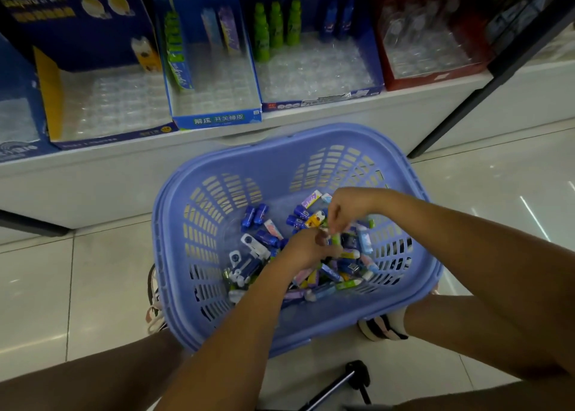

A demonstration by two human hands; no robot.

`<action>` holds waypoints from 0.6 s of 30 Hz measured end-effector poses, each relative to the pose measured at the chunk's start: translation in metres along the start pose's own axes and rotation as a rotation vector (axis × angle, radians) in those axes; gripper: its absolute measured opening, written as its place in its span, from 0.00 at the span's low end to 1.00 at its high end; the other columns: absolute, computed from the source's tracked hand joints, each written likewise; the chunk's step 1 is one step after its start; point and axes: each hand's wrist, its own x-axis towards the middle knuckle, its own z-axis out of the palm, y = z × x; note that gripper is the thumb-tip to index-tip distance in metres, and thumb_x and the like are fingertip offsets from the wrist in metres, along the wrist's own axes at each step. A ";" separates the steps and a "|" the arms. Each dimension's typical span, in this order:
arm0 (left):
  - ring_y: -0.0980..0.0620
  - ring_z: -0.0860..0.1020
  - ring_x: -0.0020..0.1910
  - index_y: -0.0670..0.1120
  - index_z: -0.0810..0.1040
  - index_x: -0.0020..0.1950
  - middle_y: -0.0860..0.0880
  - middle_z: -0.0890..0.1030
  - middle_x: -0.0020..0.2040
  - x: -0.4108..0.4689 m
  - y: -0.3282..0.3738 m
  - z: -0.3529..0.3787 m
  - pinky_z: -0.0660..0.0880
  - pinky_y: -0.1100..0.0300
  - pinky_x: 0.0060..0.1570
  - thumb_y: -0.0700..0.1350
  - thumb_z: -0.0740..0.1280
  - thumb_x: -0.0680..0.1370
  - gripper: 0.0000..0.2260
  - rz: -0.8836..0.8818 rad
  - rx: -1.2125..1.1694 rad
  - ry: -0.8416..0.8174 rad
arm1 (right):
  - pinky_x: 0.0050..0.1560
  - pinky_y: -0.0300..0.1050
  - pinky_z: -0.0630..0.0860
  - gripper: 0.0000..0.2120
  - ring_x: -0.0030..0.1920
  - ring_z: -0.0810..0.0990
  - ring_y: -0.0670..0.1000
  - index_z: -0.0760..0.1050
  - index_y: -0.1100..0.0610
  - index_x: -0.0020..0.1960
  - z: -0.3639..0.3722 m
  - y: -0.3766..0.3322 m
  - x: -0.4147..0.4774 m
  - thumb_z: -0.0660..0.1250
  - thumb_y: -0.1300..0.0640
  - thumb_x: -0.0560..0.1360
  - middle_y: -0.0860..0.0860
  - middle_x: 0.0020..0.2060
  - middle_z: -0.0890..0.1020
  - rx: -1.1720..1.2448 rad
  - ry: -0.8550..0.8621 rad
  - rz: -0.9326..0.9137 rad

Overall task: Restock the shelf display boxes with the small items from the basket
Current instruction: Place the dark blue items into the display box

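Down on the floor, both the left hand and right hand pinch small items from the heaped lilac slotted plastic basket; the cardboard shelf display boxes look mostly empty, so restocking seems barely begun.

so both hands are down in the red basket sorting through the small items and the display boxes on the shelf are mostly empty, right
Not quite: the basket is light purple-blue, not red. The head view shows this. The rest holds: the left hand and right hand are both down among the small items, and the display boxes on the shelf are mostly empty.
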 end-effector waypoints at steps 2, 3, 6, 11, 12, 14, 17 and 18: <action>0.55 0.78 0.42 0.44 0.74 0.60 0.48 0.78 0.48 0.001 0.006 0.000 0.75 0.63 0.41 0.47 0.65 0.79 0.12 0.027 -0.170 0.025 | 0.44 0.35 0.78 0.09 0.42 0.83 0.46 0.82 0.61 0.50 -0.005 -0.007 -0.004 0.72 0.58 0.73 0.51 0.43 0.85 0.321 -0.007 -0.080; 0.56 0.78 0.39 0.42 0.75 0.57 0.46 0.79 0.46 0.001 0.008 -0.001 0.77 0.61 0.42 0.43 0.63 0.80 0.08 0.007 -0.299 0.037 | 0.45 0.36 0.79 0.08 0.41 0.84 0.46 0.81 0.62 0.50 -0.007 -0.007 -0.003 0.71 0.58 0.74 0.52 0.41 0.85 0.375 0.018 -0.087; 0.46 0.76 0.37 0.39 0.76 0.48 0.42 0.78 0.37 0.002 0.003 -0.009 0.77 0.49 0.48 0.41 0.60 0.82 0.08 -0.096 -0.400 0.117 | 0.43 0.46 0.74 0.12 0.30 0.72 0.53 0.75 0.62 0.36 -0.007 0.003 0.007 0.66 0.59 0.77 0.56 0.29 0.75 -0.048 0.197 -0.020; 0.52 0.62 0.25 0.43 0.77 0.42 0.51 0.70 0.22 -0.005 0.000 -0.025 0.64 0.61 0.26 0.58 0.56 0.81 0.21 -0.248 -0.616 0.092 | 0.45 0.50 0.73 0.25 0.50 0.77 0.58 0.66 0.59 0.67 0.023 0.014 0.011 0.70 0.61 0.73 0.59 0.56 0.76 -0.829 0.011 0.212; 0.51 0.61 0.25 0.43 0.77 0.41 0.51 0.68 0.21 -0.006 0.002 -0.028 0.63 0.61 0.24 0.61 0.54 0.81 0.25 -0.266 -0.705 0.099 | 0.46 0.51 0.74 0.31 0.54 0.77 0.59 0.59 0.59 0.72 0.028 0.017 0.014 0.69 0.63 0.74 0.60 0.59 0.74 -0.853 0.017 0.222; 0.51 0.61 0.23 0.41 0.76 0.40 0.50 0.67 0.21 -0.006 0.003 -0.032 0.63 0.62 0.22 0.62 0.51 0.81 0.28 -0.310 -0.803 0.143 | 0.48 0.51 0.75 0.30 0.57 0.75 0.60 0.52 0.57 0.76 0.036 0.018 0.021 0.61 0.66 0.78 0.61 0.60 0.73 -0.855 0.097 0.223; 0.52 0.61 0.24 0.41 0.72 0.44 0.49 0.66 0.25 -0.008 0.002 -0.039 0.60 0.62 0.23 0.61 0.49 0.82 0.25 -0.355 -0.887 0.166 | 0.45 0.48 0.72 0.26 0.56 0.75 0.59 0.54 0.58 0.74 0.041 0.016 0.026 0.59 0.65 0.79 0.60 0.59 0.74 -0.802 0.170 0.302; 0.52 0.61 0.24 0.41 0.72 0.44 0.49 0.65 0.26 -0.008 0.001 -0.041 0.60 0.62 0.24 0.60 0.49 0.82 0.24 -0.353 -0.926 0.159 | 0.44 0.47 0.71 0.24 0.54 0.75 0.58 0.58 0.59 0.73 0.039 0.014 0.027 0.60 0.65 0.79 0.59 0.57 0.75 -0.751 0.172 0.342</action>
